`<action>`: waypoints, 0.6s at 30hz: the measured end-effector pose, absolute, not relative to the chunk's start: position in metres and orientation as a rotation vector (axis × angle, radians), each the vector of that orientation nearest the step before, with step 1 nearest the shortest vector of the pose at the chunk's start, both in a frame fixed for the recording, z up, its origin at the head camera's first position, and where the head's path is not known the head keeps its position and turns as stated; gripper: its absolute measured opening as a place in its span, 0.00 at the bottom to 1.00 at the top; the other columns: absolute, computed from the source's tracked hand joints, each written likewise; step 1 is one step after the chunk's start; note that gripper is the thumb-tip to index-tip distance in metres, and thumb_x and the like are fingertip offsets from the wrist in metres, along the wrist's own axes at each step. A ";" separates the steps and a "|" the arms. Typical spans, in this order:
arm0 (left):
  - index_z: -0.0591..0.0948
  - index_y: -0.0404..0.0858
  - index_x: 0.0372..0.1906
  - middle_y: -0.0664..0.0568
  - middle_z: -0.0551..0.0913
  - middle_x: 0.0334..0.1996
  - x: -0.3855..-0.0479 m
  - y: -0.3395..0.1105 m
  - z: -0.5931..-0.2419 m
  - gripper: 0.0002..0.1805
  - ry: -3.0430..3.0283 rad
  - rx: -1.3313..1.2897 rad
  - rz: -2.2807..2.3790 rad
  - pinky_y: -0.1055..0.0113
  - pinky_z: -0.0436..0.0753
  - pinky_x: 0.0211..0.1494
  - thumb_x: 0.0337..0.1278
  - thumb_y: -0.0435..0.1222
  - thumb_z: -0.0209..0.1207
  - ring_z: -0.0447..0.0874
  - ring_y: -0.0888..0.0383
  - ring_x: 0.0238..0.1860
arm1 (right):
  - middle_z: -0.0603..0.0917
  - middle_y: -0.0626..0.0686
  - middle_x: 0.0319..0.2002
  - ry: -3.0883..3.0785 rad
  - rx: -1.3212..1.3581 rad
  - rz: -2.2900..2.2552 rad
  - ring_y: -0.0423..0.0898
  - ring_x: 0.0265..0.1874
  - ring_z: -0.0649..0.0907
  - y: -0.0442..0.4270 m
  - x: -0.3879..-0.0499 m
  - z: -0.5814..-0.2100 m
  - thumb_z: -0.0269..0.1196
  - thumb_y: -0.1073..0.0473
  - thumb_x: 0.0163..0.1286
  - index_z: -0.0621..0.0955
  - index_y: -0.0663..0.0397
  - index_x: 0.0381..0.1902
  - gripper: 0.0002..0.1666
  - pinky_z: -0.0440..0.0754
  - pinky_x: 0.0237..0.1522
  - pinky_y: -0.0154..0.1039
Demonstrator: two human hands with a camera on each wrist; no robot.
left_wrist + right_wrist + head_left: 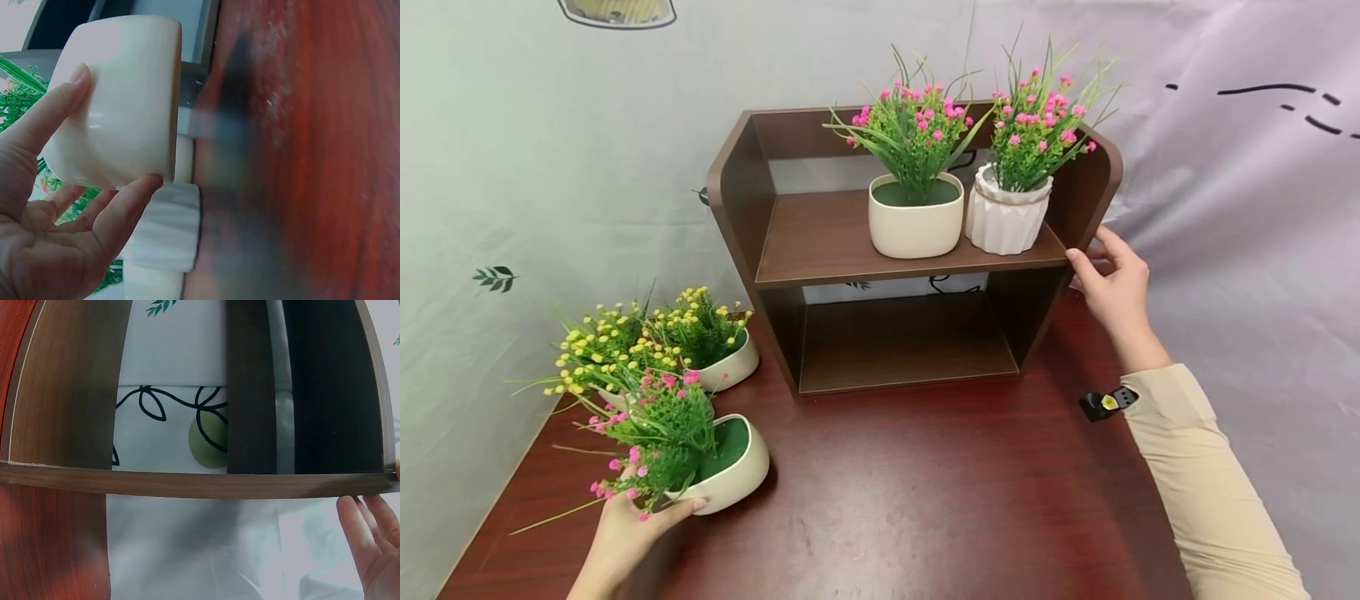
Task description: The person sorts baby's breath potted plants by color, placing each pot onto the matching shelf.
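Here my left grip [625,529] holds a pink-flowered cream pot [737,485] over the counter [910,492], near yellow-flowered pots [730,365]; my right grip [1116,287] pinches the right side of the brown shelf [820,229], whose upper level carries two more pink-flowered pots [916,229].

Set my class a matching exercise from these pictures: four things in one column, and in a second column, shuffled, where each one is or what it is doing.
Column one
1. Left hand
2. Right hand
3. Ribbed pot
4. Yellow flowers

Column two
A. In pots left of the rack
B. Standing on the upper shelf
C. Holding a pink-flowered pot
D. Holding the rack's right side

Right pairs: 1-C, 2-D, 3-B, 4-A.
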State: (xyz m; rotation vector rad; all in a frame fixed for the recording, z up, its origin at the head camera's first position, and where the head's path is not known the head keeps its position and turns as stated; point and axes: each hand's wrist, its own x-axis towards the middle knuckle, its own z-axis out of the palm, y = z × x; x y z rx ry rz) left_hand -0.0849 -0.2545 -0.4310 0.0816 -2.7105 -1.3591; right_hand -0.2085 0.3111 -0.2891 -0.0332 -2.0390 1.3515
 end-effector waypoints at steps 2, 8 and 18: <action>0.77 0.34 0.52 0.77 0.80 0.37 -0.085 -0.251 -0.427 0.28 -2.698 0.057 -1.342 0.85 0.70 0.42 0.42 0.35 0.73 0.73 0.82 0.41 | 0.76 0.36 0.25 -2.043 -0.044 1.342 0.26 0.20 0.78 0.314 -0.212 -0.293 0.63 0.66 0.62 0.77 0.63 0.56 0.23 0.79 0.23 0.22; 0.74 0.37 0.57 0.82 0.76 0.38 -0.089 -0.242 -0.409 0.36 -2.710 -0.017 -1.247 0.86 0.70 0.40 0.37 0.36 0.75 0.72 0.84 0.40 | 0.75 0.36 0.25 -2.046 -0.049 1.336 0.26 0.21 0.78 0.317 -0.215 -0.295 0.63 0.66 0.63 0.77 0.63 0.56 0.23 0.78 0.22 0.21; 0.75 0.37 0.54 0.78 0.80 0.32 -0.092 -0.226 -0.385 0.34 -2.653 -0.068 -1.261 0.84 0.72 0.38 0.35 0.34 0.76 0.77 0.80 0.35 | 0.75 0.37 0.26 -2.051 -0.053 1.341 0.26 0.20 0.78 0.316 -0.214 -0.295 0.63 0.66 0.63 0.77 0.62 0.57 0.23 0.77 0.22 0.20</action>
